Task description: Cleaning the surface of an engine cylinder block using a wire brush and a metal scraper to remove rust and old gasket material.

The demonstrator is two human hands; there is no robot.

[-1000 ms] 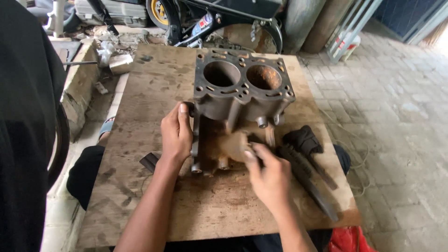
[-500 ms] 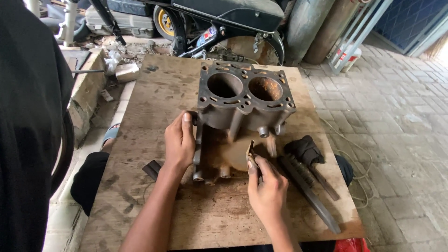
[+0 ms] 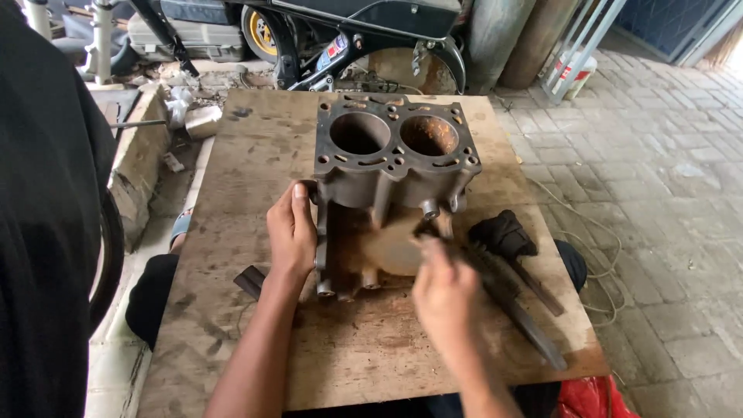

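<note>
The left hand (image 3: 290, 232) grips the side of the twin-bore cylinder block (image 3: 391, 174), steadying it upright on the wooden surface (image 3: 232, 155). The right hand (image 3: 445, 298), blurred, pinches a small tool against its rusty face; a file (image 3: 526, 310) lies just right.

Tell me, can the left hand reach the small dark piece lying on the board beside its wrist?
Probably yes: the left hand rests on the engine block, and the small dark piece lies uncovered on the wooden board.

Hidden and unclear items, located from the engine block (image 3: 391, 166)

Right hand (image 3: 445, 298): motion-blurred, whatever its grip holds unreadable. Block's lower face: partly covered by that hand. Motorcycle (image 3: 364, 31) behind block: cut off by top edge.
</note>
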